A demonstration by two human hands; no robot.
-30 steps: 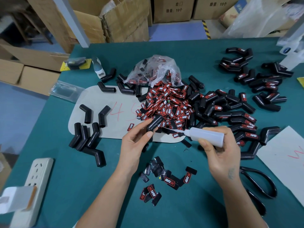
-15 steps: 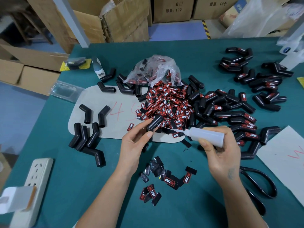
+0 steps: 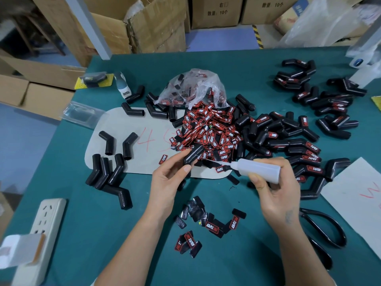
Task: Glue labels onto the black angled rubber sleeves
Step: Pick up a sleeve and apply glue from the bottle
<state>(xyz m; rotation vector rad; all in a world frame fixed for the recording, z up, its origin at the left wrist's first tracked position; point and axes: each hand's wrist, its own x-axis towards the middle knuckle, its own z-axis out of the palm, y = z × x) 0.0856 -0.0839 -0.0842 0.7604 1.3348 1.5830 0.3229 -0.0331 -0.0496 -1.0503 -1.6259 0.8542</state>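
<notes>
My left hand pinches a black angled rubber sleeve between thumb and fingers, above the front edge of a grey card. My right hand grips a white glue bottle whose thin needle tip points left and reaches the sleeve. A heap of red and black labels lies just behind, spilling from a clear bag. Unlabelled sleeves lie at the left, labelled sleeves at the right. Loose labels lie between my forearms.
A white power strip lies at the front left edge of the teal table. Black scissors lie at the right beside a white sheet. More labelled sleeves sit at the back right. Cardboard boxes stand behind the table.
</notes>
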